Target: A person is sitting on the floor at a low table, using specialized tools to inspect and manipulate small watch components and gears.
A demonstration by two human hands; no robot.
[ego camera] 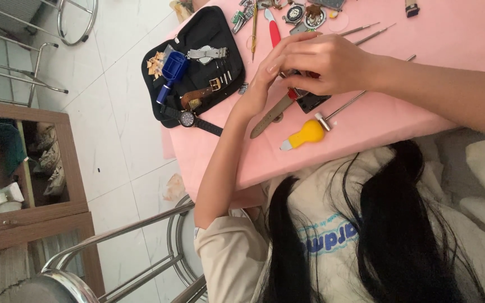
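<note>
Hands meet over the pink table (450, 33): the right hand (332, 64) curls its fingers down over a small dark block (311, 102), while the left hand (265, 76) pinches what seems to be a watch there, its brown strap (270, 115) trailing out. A yellow-handled tool (305, 134) lies just beside them.

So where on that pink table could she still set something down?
Bare pink cloth lies along the far side above her right hand, and near the edge beside the yellow-handled tool. It is crowded around the black tool mat and the watch parts.
</note>
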